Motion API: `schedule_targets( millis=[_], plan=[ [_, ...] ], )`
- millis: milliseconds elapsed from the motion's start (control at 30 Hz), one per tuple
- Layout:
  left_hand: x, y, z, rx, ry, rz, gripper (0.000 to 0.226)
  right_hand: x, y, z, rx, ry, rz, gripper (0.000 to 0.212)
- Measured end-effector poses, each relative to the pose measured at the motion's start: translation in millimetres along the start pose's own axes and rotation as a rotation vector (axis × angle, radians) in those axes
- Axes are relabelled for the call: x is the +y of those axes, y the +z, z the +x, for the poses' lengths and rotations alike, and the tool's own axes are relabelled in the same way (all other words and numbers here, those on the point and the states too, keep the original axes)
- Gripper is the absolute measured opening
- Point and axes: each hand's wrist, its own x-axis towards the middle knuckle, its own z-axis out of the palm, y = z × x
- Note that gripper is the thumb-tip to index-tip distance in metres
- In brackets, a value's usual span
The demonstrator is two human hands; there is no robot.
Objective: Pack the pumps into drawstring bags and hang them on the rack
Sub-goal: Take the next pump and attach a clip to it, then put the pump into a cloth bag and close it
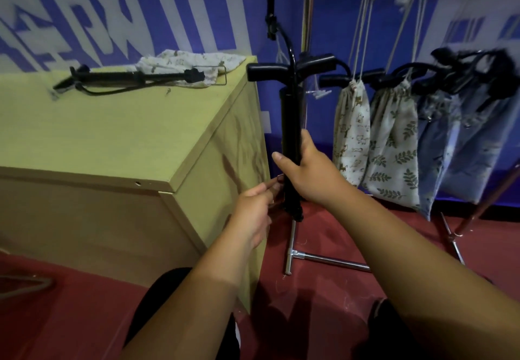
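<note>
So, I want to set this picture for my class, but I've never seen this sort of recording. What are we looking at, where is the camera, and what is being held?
There is no machine here: a camera worn on a person's head looks down at their two bare hands. The right hand grips a black pump upright by its barrel. The left hand is at the pump's lower end; whether it pinches anything is unclear. On the yellow cabinet lie a second pump and a patterned cloth bag. On the right, filled drawstring bags hang from a metal rack, pump handles poking out.
</note>
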Motion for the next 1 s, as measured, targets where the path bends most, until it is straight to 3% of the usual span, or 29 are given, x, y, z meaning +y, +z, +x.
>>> schedule_targets(
  millis=[133, 300, 433, 533, 600, 667, 733, 800, 867, 933, 1000],
  plan=[
    [41, 9, -11, 0.06, 0.043, 0.039, 0.029, -43, -23, 19, 0.027, -0.061, -0.03, 0.084],
    [112, 27, -13, 0.068, 0.154, 0.076, 0.032, -102, -52, 46, 0.054, -0.163, -0.027, 0.06],
    [170, 36, -11, 0.065, 0.178, 0.125, 0.027, -130, -68, 67, 0.046, -0.146, -0.029, 0.064],
    [215, 36, 2, 0.099, 0.23, 0.208, 0.025, -143, -69, 87, 0.054, -0.149, -0.056, 0.052],
    [242, 31, 24, 0.196, 0.343, 0.429, 0.02, -147, -66, 101, 0.043, -0.136, -0.047, 0.05],
    [263, 22, 55, 0.35, 0.549, 0.871, 0.023, -150, -64, 114, 0.035, -0.124, -0.046, 0.047],
    [283, 19, 81, 0.395, 0.643, 1.166, 0.021, -150, -61, 126, 0.032, -0.12, -0.046, 0.038],
    [296, 23, 109, 0.37, 0.521, 1.489, 0.028, -148, -57, 138, 0.026, -0.117, -0.035, 0.037],
    [301, 26, 133, 0.326, 0.253, 1.851, 0.045, -144, -52, 147, 0.019, -0.114, -0.019, 0.039],
    [300, 26, 151, 0.335, 0.113, 1.984, 0.065, -141, -49, 157, 0.012, -0.107, -0.025, 0.04],
    [294, 24, 162, 0.38, 0.056, 1.964, 0.069, -136, -47, 161, 0.011, -0.104, -0.032, 0.037]
  ],
)
